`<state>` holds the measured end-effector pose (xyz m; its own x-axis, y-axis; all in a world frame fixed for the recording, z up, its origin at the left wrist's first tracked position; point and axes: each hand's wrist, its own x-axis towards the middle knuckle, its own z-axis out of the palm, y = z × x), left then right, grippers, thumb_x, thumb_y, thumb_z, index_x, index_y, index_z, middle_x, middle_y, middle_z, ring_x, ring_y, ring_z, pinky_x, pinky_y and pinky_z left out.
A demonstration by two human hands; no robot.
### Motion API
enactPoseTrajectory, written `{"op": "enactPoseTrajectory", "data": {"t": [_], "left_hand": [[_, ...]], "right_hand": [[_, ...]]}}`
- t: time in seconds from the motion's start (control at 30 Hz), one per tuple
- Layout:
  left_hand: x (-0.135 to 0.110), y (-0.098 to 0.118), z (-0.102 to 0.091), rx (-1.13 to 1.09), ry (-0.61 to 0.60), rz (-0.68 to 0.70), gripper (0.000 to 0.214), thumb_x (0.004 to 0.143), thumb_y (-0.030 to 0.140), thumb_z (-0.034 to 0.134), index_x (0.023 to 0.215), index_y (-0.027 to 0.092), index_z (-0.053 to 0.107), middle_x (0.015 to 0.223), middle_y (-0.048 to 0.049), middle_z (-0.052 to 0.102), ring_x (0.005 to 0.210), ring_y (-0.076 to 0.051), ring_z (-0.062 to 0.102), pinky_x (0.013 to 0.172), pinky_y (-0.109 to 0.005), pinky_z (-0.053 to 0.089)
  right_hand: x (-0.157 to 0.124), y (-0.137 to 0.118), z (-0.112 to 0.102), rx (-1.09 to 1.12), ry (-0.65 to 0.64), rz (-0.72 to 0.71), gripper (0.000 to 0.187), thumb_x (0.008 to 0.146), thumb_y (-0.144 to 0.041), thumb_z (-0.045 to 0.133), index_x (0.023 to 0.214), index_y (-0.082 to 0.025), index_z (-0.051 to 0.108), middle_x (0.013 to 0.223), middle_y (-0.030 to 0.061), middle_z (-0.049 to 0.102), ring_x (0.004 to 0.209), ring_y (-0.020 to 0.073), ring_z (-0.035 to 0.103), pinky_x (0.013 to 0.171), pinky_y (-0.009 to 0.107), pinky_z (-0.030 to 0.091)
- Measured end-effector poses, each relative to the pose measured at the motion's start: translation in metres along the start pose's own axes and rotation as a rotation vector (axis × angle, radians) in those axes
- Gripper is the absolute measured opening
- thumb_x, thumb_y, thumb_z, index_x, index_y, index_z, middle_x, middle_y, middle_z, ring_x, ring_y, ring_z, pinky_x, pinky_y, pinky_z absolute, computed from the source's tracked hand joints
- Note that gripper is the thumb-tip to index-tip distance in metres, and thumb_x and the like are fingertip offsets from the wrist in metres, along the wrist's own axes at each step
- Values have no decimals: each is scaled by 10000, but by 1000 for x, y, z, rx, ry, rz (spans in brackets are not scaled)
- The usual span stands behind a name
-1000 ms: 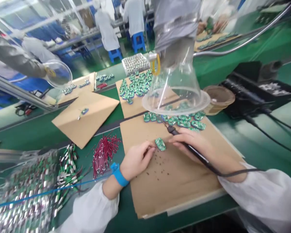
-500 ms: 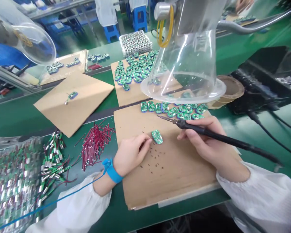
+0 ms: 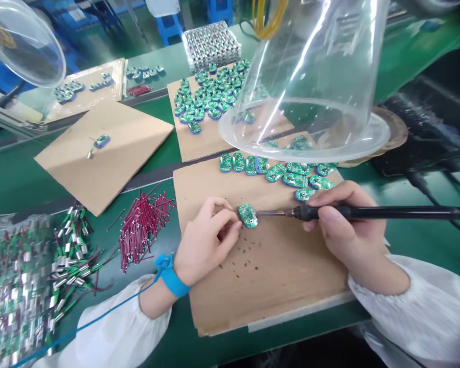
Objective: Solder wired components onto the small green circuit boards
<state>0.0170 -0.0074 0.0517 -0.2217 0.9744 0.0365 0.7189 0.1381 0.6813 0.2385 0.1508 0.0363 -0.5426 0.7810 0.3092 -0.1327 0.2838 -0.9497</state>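
My right hand (image 3: 348, 230) is closed round the black handle of a soldering iron (image 3: 337, 211), which lies almost level. The iron's tip meets the right edge of a small green circuit board (image 3: 247, 215) on the cardboard sheet (image 3: 283, 266). At the board's left side, my left hand (image 3: 210, 237) has its fingers curled in a pinch, the fingertips close to the edge. What they grip, if anything, is hidden. A blue wrist strap (image 3: 174, 278) with a cord circles my left wrist. Dark specks are scattered on the cardboard below the board.
Several circuit boards (image 3: 295, 180) line the cardboard's far edge. Above them hangs a clear fume hood (image 3: 306, 122). Red wires (image 3: 143, 230), wired metal parts (image 3: 67, 271) and a bagged stack (image 3: 15, 286) lie left. Farther back are a second cardboard (image 3: 115, 174) and many boards (image 3: 210, 94).
My right hand has swung the soldering iron down and levelled it, bringing the tip to the board. My left fingers have shifted slightly beside the board. The whole view has moved a little.
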Motion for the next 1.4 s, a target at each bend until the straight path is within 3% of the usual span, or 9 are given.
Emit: {"op": "enactPoseTrajectory", "data": {"t": [0.5, 0.9, 1.4], "left_hand": [[2, 3, 0, 9, -75, 53, 139, 969, 172, 565, 837, 190, 527, 1302, -25, 652, 636, -74, 544, 633, -277, 457], [3, 2, 1, -2, -69, 24, 154, 974, 166, 572, 836, 192, 508, 1302, 25, 647, 628, -58, 519, 635, -271, 440], [4, 1, 1, -2, -60, 43, 150, 973, 167, 561, 829, 188, 521, 1306, -32, 660, 621, -71, 528, 619, -278, 450]], "right_hand": [[1, -13, 0, -209, -127, -49, 55, 925, -225, 702, 927, -234, 648, 727, 10, 649, 509, 135, 561, 438, 299, 376], [5, -21, 5, -297, -176, -30, 66, 953, -327, 694, 932, -284, 650, 712, 10, 662, 550, 180, 608, 486, 339, 451], [3, -16, 5, -323, -154, -43, 64, 940, -319, 708, 914, -302, 651, 696, 2, 659, 520, 182, 591, 477, 357, 451]]}}
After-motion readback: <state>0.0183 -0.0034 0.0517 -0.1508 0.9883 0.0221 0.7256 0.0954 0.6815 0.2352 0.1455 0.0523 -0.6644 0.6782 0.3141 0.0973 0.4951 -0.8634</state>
